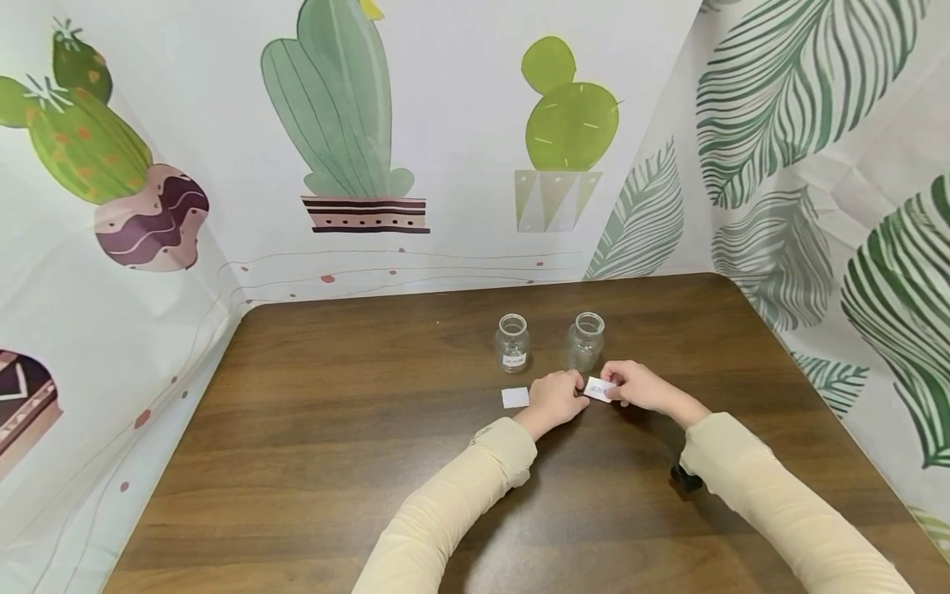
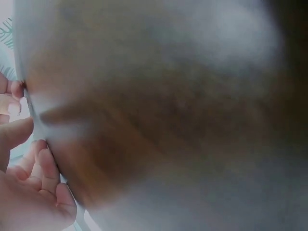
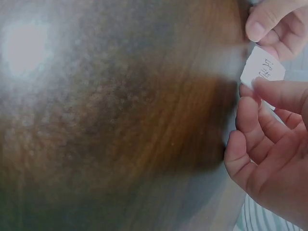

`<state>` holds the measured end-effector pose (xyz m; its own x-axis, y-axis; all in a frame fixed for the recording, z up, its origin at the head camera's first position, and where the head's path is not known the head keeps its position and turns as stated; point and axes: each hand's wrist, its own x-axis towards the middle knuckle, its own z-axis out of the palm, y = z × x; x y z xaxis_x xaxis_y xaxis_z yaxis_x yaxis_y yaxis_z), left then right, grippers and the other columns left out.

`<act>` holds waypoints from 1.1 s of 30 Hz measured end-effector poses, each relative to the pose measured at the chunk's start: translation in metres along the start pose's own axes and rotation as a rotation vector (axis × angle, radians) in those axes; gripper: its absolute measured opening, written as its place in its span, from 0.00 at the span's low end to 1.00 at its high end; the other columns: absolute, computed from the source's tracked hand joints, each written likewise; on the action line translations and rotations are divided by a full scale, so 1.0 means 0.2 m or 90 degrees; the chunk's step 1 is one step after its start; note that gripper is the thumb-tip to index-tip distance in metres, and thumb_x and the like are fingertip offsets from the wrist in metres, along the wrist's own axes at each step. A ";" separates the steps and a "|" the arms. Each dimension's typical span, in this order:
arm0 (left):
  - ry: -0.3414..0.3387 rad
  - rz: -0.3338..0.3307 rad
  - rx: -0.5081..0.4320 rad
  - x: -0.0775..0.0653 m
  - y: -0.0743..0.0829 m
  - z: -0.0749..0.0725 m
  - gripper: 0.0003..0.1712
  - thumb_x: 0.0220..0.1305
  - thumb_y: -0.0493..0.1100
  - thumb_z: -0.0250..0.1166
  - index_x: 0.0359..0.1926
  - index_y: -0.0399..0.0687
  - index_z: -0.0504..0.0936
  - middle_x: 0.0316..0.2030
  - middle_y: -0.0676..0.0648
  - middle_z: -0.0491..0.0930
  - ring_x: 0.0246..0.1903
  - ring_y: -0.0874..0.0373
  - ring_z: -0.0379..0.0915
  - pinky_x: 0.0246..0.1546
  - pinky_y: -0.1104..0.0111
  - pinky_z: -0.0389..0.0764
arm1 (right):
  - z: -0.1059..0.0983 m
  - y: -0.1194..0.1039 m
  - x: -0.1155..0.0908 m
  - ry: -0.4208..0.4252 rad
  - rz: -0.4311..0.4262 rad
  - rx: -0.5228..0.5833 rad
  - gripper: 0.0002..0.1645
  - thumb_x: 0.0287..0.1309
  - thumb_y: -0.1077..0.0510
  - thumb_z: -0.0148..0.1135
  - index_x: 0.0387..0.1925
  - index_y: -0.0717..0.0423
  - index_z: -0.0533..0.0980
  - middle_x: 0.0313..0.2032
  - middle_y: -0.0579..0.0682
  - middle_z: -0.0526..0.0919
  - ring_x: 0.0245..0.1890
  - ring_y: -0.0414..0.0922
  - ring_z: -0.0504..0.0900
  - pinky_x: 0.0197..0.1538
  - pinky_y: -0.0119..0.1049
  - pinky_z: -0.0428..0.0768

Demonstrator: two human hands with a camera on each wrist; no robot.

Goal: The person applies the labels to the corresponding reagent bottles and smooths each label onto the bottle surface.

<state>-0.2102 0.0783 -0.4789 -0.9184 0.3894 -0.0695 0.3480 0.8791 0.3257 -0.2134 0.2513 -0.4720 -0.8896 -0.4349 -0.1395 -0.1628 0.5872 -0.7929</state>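
Observation:
In the head view my right hand [image 1: 637, 386] pinches a small white paper label [image 1: 594, 388] between thumb and fingers. Handwriting shows on the label's face, also in the right wrist view. Just left of it my left hand [image 1: 555, 398] rests low over the table, thumb and index finger apart, tips close to the label's edge. Behind the hands stand two clear glass jars without lids. The left jar [image 1: 512, 330] carries a written white label [image 1: 514, 360] on its front; no label shows on the right jar [image 1: 585, 346].
A second white paper slip [image 1: 515, 398] lies on the brown wooden table [image 1: 356, 429], beside the left hand. Below the right cuff a small black object [image 1: 684, 478] shows. A printed cloth with cacti and leaves [image 1: 460, 148] hangs around the table's back and sides.

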 end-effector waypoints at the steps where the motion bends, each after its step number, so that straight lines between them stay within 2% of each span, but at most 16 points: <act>1: 0.004 0.004 -0.018 0.00 0.00 0.00 0.11 0.51 0.55 0.62 0.34 0.58 0.75 0.25 0.60 0.75 0.29 0.65 0.73 0.25 0.72 0.66 | 0.00 0.00 0.00 0.001 0.005 0.018 0.07 0.43 0.74 0.55 0.25 0.66 0.67 0.18 0.51 0.72 0.16 0.39 0.69 0.20 0.33 0.71; 8: 0.076 0.026 -0.219 0.01 -0.01 -0.01 0.07 0.53 0.49 0.62 0.32 0.53 0.77 0.25 0.58 0.78 0.24 0.69 0.70 0.24 0.78 0.65 | 0.00 -0.01 -0.02 0.030 0.038 0.111 0.05 0.47 0.72 0.55 0.28 0.68 0.67 0.19 0.50 0.73 0.17 0.39 0.70 0.22 0.32 0.73; 11: 0.120 0.045 -0.270 0.00 0.00 -0.02 0.05 0.53 0.46 0.62 0.29 0.51 0.77 0.24 0.57 0.78 0.24 0.69 0.69 0.25 0.80 0.65 | 0.00 -0.02 -0.02 0.039 0.041 0.146 0.08 0.48 0.71 0.55 0.31 0.73 0.66 0.20 0.50 0.74 0.17 0.39 0.71 0.22 0.31 0.73; 14: 0.160 0.066 -0.303 -0.01 0.01 -0.04 0.04 0.52 0.44 0.62 0.28 0.50 0.77 0.24 0.55 0.79 0.23 0.70 0.69 0.26 0.82 0.65 | 0.00 -0.04 -0.03 0.046 0.041 0.169 0.10 0.48 0.69 0.55 0.33 0.73 0.66 0.22 0.49 0.75 0.19 0.39 0.72 0.23 0.31 0.74; 16: 0.176 0.076 -0.328 -0.01 0.02 -0.05 0.03 0.52 0.42 0.63 0.28 0.49 0.78 0.23 0.55 0.80 0.23 0.70 0.69 0.26 0.83 0.65 | 0.00 -0.06 -0.04 0.070 0.032 0.165 0.11 0.48 0.69 0.57 0.33 0.71 0.67 0.23 0.50 0.75 0.19 0.38 0.72 0.24 0.31 0.74; 20: 0.196 0.087 -0.359 -0.02 0.02 -0.08 0.03 0.52 0.41 0.63 0.28 0.47 0.78 0.24 0.53 0.80 0.22 0.70 0.69 0.26 0.84 0.66 | -0.02 -0.11 -0.06 0.170 -0.029 0.114 0.11 0.47 0.67 0.60 0.33 0.67 0.70 0.27 0.54 0.76 0.23 0.36 0.73 0.26 0.30 0.73; 24: 0.212 0.089 -0.368 -0.03 0.01 -0.10 0.04 0.52 0.41 0.63 0.29 0.46 0.78 0.24 0.52 0.80 0.22 0.69 0.69 0.26 0.84 0.66 | -0.04 -0.17 -0.08 0.250 -0.083 0.012 0.10 0.46 0.66 0.63 0.32 0.63 0.73 0.30 0.57 0.77 0.24 0.36 0.72 0.25 0.28 0.71; 28: 0.218 0.091 -0.374 -0.03 0.01 -0.11 0.04 0.52 0.41 0.63 0.29 0.47 0.78 0.24 0.52 0.80 0.22 0.70 0.68 0.25 0.84 0.66 | -0.04 -0.20 -0.09 0.266 -0.097 -0.071 0.10 0.45 0.64 0.64 0.33 0.60 0.75 0.32 0.56 0.78 0.23 0.36 0.70 0.24 0.27 0.69; 33: 0.227 0.111 -0.353 -0.03 0.01 -0.12 0.03 0.52 0.41 0.63 0.29 0.47 0.79 0.23 0.53 0.79 0.21 0.71 0.67 0.24 0.85 0.65 | -0.04 -0.21 -0.08 0.282 -0.117 -0.100 0.11 0.43 0.65 0.65 0.33 0.59 0.76 0.31 0.55 0.77 0.23 0.34 0.68 0.24 0.28 0.68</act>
<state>-0.2085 0.0721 -0.4556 -0.8963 0.3148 0.3124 0.4367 0.5033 0.7457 -0.1951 0.2393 -0.4327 -0.9305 -0.2284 0.2863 -0.3651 0.6393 -0.6767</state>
